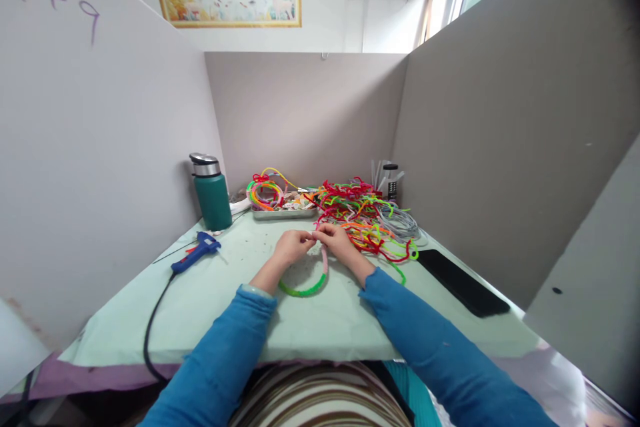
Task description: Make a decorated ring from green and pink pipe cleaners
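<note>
A ring wrapped in fuzzy pipe cleaner [304,293], green along its lower side and pale pink on its right, lies low over the table in front of me. At its far side my left hand [294,246] is closed in a pinch. My right hand [338,242] pinches there too, and the fingertips of both hands nearly meet. A bit of pink shows between them; the fingers hide the exact grip. Just beyond my right hand spreads a tangled heap of pipe cleaners [350,203] in red, green, orange and pink.
On the left are a blue hot glue gun [197,252] with a trailing cord and a green bottle [213,197]. Behind stands a metal tray [285,215] with finished-looking coloured rings [265,192]. To the right lie grey wire coils [399,221] and a black phone-like slab [463,282]. Partitions enclose three sides.
</note>
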The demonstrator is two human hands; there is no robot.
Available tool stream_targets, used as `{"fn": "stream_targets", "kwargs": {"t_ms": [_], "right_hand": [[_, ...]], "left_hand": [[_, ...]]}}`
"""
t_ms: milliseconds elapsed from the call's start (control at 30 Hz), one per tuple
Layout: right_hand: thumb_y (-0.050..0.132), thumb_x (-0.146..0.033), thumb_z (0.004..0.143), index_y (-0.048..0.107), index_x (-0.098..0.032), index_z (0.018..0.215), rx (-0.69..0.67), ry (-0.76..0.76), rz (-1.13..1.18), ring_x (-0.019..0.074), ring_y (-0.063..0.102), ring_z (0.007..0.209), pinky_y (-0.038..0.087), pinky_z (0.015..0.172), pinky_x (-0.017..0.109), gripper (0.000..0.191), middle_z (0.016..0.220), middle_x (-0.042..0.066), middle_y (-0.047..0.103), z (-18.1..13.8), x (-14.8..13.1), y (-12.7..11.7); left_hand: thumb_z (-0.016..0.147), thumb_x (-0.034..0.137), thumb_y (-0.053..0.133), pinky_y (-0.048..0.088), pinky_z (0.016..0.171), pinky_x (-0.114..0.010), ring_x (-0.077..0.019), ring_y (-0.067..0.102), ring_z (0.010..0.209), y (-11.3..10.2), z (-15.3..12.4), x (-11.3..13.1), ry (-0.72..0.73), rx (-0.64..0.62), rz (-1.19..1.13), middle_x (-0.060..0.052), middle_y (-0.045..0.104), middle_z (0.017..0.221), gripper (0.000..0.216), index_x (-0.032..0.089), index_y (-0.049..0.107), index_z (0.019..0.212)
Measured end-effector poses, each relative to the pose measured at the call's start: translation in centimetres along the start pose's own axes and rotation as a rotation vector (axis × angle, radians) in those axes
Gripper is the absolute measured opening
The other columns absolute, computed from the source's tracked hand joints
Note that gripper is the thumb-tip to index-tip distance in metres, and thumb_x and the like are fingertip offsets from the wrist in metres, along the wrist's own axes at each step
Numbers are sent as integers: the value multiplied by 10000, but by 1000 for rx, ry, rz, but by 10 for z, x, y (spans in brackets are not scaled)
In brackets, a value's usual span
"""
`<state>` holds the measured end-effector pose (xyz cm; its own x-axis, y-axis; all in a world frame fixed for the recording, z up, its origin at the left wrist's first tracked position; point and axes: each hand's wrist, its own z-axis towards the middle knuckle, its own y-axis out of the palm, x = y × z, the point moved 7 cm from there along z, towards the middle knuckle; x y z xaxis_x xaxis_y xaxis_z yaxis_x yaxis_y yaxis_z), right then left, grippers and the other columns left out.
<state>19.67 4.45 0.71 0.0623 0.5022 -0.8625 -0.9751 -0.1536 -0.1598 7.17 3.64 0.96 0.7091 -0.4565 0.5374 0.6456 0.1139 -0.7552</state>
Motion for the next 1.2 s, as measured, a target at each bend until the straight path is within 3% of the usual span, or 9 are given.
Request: {"fn": "stream_targets", "kwargs": {"t_ms": [333, 467, 900, 1200], "right_hand": [[642, -373, 678, 560, -159, 631, -30, 12, 6, 103, 422, 563, 319, 520, 230, 234, 594, -25, 498, 1, 3, 3], [624, -386, 694, 545, -162, 635, -42, 54, 41, 96, 400, 525, 299, 491, 229, 245, 570, -33, 470, 0, 6, 4], [656, -351, 627, 592, -148, 758, -66, 221, 247, 94, 434, 537, 281, 482, 231, 250, 641, -16, 535, -2, 13, 8], [640, -375, 652, 535, -162, 667, -48, 276, 303, 75, 397, 489, 268, 454, 215, 238, 561, -43, 476, 2, 32, 7]], "left_hand": [[761, 468, 505, 335, 560, -215, -119, 513, 579, -1, -3, 4, 16, 3, 11, -10, 653, 635, 385, 159, 734, 776], [771, 431, 486, 311, 538, -208, -102, 478, 547, -1, -4, 6, 29, 14, 33, 5, 604, 571, 371, 150, 725, 725], [781, 401, 481, 342, 594, -208, -111, 519, 603, -2, -4, 16, 114, -5, 14, -5, 677, 690, 345, 174, 737, 820], [783, 385, 480, 371, 622, -204, -113, 539, 625, -3, -5, 18, 119, 15, 6, -9, 691, 718, 339, 167, 736, 826]]}}
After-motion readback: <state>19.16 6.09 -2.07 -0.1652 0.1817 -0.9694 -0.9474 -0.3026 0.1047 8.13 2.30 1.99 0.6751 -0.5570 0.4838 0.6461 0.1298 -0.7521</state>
